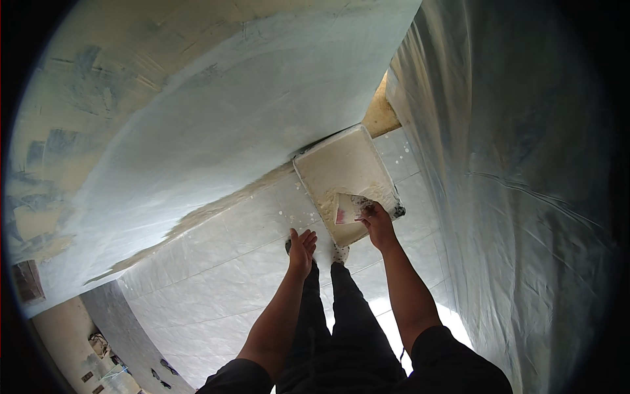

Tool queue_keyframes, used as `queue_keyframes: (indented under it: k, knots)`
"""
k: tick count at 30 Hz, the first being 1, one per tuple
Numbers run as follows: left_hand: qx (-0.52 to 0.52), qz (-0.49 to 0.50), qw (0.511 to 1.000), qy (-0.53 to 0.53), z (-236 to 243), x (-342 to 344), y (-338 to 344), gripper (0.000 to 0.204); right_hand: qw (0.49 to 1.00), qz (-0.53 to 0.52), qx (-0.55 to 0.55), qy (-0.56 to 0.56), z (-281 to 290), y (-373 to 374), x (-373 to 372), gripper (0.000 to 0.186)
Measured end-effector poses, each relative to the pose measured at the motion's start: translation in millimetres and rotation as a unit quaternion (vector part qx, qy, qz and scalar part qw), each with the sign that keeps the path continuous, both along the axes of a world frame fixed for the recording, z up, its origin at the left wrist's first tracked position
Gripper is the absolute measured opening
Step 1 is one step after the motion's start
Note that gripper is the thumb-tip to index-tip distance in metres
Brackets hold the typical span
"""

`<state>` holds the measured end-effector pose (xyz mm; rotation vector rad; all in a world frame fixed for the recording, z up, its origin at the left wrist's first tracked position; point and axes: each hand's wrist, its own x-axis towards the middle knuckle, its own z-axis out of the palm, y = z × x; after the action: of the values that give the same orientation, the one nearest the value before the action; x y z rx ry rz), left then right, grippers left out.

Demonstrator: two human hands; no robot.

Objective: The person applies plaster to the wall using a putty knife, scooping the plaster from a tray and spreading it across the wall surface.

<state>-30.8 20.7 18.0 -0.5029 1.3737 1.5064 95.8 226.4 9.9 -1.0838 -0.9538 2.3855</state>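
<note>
A rectangular tray [304, 172] of cream-coloured, paste-like filler [341, 157] rests on the floor against the foot of the wall. My right hand [377, 223] is closed on a pale scoop-like piece [348, 209] with reddish marks and smears of filler. It is over the near part of the tray; whether it touches the filler, I cannot tell. To the left of the tray, my left hand [302, 251] hangs above the floor, fingers stretched out and holding nothing.
A smooth grey-white wall [230, 111] with patchy yellowish areas rises on the left. Clear plastic sheeting [525, 197] hangs down the right side. Pale, spotted tiles [216, 249] cover the floor. My shoe [340, 253] stands just before the tray. Small items [98, 345] lie at the lower left.
</note>
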Motion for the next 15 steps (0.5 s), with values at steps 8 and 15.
queue_keyframes:
  k: [8,15]
  knots:
    - [0.015,0.015,1.0,0.008,15,-7,2,0.093,0.999,0.005,0.003,0.052,37,3,-6,0.019]
    - [0.019,0.021,0.999,0.021,28,-8,5,0.093,0.996,0.025,0.05,0.07,65,6,2,0.019]
